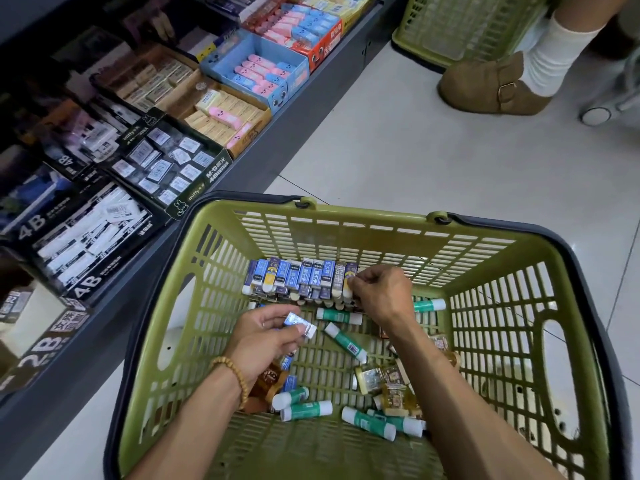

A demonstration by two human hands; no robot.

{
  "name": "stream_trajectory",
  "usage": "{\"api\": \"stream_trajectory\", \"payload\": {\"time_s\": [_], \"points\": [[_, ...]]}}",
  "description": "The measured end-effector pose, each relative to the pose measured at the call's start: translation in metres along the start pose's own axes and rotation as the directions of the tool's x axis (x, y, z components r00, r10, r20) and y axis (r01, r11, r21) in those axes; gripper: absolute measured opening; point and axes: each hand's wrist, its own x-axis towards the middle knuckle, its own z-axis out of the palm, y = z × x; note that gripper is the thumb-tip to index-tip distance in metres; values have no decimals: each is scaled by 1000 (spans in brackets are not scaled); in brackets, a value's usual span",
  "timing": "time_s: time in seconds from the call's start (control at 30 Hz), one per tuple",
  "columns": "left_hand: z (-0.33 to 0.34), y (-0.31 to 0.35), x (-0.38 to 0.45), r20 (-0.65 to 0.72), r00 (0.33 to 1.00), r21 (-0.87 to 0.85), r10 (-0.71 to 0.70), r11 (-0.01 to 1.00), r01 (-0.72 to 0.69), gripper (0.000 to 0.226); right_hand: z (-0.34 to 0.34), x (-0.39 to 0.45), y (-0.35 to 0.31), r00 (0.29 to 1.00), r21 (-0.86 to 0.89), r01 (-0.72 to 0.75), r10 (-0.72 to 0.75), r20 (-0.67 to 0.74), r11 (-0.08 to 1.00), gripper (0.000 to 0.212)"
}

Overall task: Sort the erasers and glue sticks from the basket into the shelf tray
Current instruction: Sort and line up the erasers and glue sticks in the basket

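A green plastic basket (374, 216) stands on the floor in front of me. Along its far wall runs a row of blue-sleeved erasers (294, 277) set side by side. My right hand (381, 292) pinches the eraser at the right end of that row. A single blue eraser (299, 323) is pinched in my left hand (266, 336) just above the basket floor. Several green and white glue sticks (341, 336) lie loose on the basket floor, with small gold-wrapped packets (391, 389) among them.
To the left, a low shelf (242, 161) carries open cardboard trays of erasers: black 4B boxes (166, 164), tan boxes, blue and pink ones. A second green basket (460, 26) and another person's foot in a brown shoe (491, 88) are at the far right on the tiled floor.
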Motion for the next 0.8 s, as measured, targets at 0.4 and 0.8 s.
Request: {"api": "stream_trajectory", "payload": {"time_s": [0.4,0.8], "points": [[-3,11,-4,8,998,-3,56,998,-56,21,-15,-35,-21,936,114,142,-171,309,983,21],[-15,6,2,-34,986,358,165,923,-142,19,0,-51,-25,841,259,15,-152,519,966,12]]}}
